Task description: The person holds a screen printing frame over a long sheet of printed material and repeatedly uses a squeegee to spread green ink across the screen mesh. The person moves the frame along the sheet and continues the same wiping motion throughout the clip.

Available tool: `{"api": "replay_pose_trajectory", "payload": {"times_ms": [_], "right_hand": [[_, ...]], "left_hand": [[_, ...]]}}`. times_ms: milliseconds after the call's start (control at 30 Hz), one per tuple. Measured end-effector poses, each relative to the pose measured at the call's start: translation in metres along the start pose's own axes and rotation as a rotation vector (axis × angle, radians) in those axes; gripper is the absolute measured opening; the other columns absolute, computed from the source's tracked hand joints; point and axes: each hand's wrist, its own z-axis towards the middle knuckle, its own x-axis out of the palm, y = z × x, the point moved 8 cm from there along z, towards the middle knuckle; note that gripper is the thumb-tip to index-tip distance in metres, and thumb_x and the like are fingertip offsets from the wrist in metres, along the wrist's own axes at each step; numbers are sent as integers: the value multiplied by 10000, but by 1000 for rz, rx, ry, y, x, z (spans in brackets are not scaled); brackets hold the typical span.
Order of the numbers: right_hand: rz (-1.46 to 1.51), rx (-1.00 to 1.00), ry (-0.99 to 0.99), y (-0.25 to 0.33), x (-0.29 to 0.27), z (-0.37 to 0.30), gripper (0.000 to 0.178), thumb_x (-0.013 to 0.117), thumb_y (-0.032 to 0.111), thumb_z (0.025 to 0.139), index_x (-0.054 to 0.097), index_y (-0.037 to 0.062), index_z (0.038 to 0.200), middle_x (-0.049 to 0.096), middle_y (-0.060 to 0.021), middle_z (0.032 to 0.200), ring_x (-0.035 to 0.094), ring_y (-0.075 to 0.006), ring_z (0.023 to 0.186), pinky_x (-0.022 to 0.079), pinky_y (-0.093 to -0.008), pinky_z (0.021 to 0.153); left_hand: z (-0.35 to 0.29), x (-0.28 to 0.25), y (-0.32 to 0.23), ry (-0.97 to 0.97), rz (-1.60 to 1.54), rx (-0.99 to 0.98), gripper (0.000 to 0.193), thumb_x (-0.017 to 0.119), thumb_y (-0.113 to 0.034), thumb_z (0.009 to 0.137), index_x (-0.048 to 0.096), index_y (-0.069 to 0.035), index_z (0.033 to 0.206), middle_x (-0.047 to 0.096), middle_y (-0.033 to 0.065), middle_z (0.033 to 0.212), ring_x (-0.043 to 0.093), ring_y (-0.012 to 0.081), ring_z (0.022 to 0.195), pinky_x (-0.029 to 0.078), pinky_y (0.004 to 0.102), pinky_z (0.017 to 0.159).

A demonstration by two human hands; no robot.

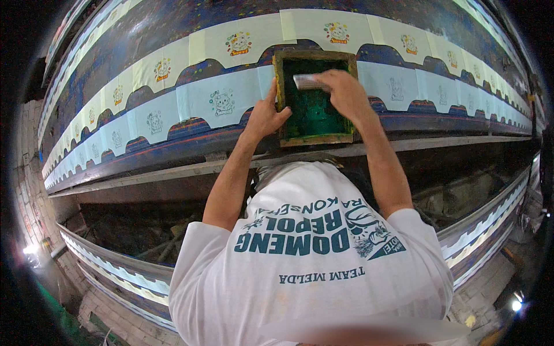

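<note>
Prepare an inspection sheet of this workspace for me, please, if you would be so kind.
Surface: long dark table, speckled with paint.
Job's things: wooden frame with green inside, over the row of pale blue pieces; pale flat tool within the frame; printed pale yellow pieces in the row beyond.
Clutter: dark items behind the table's near edge, too dim to identify.
Hands: left hand at the frame's left side; right hand holding the tool.
Cables: nothing seen.
Surroundings: paved floor; bright lamp at lower right.
</note>
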Motion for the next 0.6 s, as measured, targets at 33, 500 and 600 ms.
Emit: {"api": "replay_pose_trajectory", "payload": {"times_ms": [33,500,600], "right_hand": [[-13,-12,-26,7,-1,-13,453,580,-64,946,763,116,1320,769,-135,1211,709,-364,1157,569,-454,1036],[113,108,97,-8,-10,17,396,631,-3,960,770,114,1313,766,-184,1219,710,-395,1163,556,-495,1021],[26,72,38,-8,-8,26,395,612,-25,992,761,104,1334,763,-186,1263,708,-392,1182,546,-478,1047]], "left_hand": [[0,0,2,7,3,-25,1046,731,-295,886,172,27,1710,738,367,935,743,534,840,607,537,822],[-1,-1,-3,-40,-92,88,1083,747,-305,875,145,9,1719,733,338,881,739,513,804,596,548,788],[1,1,-1,-14,-46,56,1089,747,-310,875,139,13,1719,728,330,850,735,511,786,593,550,767]]}}
